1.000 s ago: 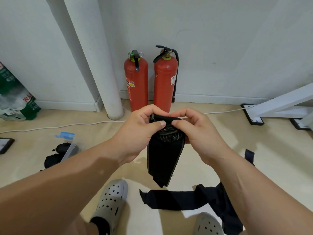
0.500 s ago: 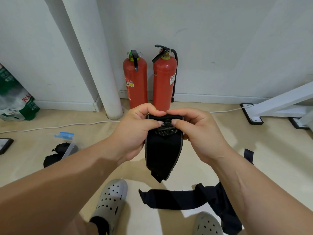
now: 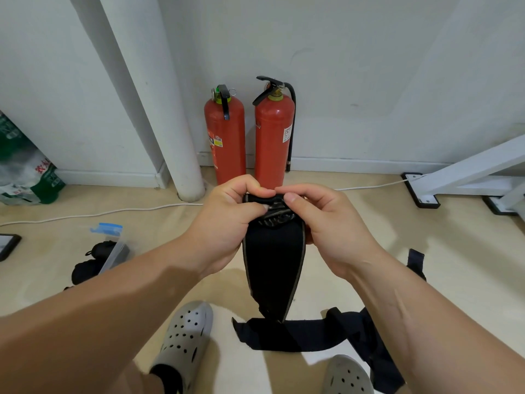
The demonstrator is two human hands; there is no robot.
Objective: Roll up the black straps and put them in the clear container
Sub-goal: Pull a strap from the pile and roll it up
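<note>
Left grip (image 3: 227, 220) and right grip (image 3: 326, 223) both pinch the top edge of the strap (image 3: 272, 263), held in front of the fire extinguishers (image 3: 272, 137). The strap appears light, soft and limp. Take hold at the rolled end and maintain tension.

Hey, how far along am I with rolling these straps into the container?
Done, apparently: dark bundles lie at the container, inside or beside I cannot tell. In hand: left hand and right hand pinch the top of one strap, barely rolled, most of it hanging. Left: finish it, then the floor strap.
</note>
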